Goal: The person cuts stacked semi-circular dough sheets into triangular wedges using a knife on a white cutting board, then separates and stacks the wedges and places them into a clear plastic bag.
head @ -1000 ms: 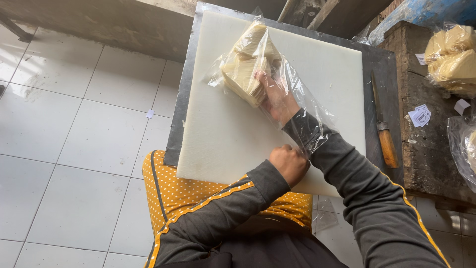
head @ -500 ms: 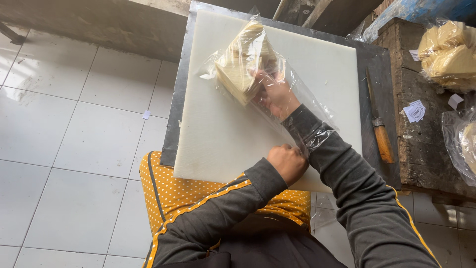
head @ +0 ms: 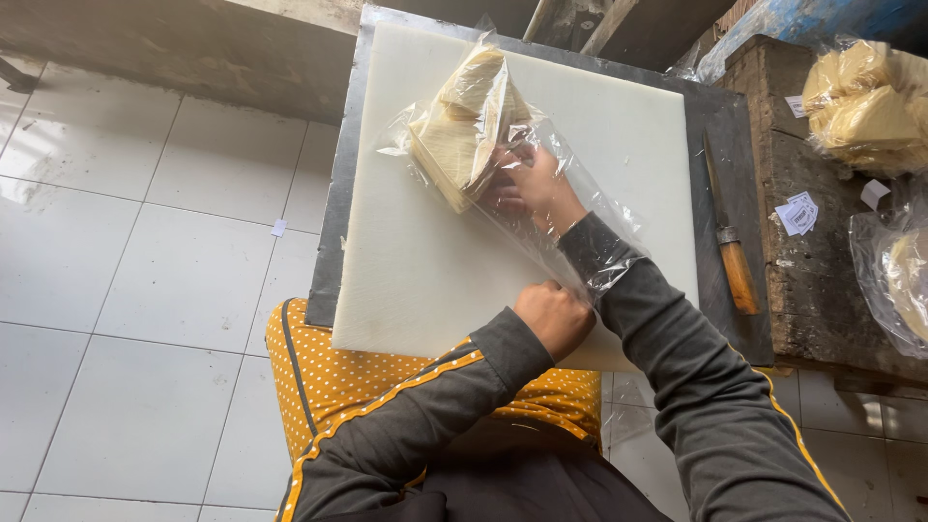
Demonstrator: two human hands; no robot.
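A clear plastic bag (head: 580, 208) lies on a white cutting board (head: 425, 261). My right hand (head: 532, 186) is deep inside the bag, its fingers on a stack of pale yellow sheets (head: 464, 130) at the bag's closed far end. The bag's mouth is bunched around my right forearm. My left hand (head: 554, 317) is closed on the bag's open edge near the board's front edge.
A knife with a wooden handle (head: 732, 251) lies on the metal table (head: 723, 126) right of the board. A wooden bench (head: 802, 280) to the right carries more bagged pale sheets (head: 865, 101) and small paper slips (head: 798, 213). White floor tiles spread to the left.
My right hand has pushed further into the bag, shifting the stack of sheets toward the closed end. My left hand stays clamped on the bag's edge.
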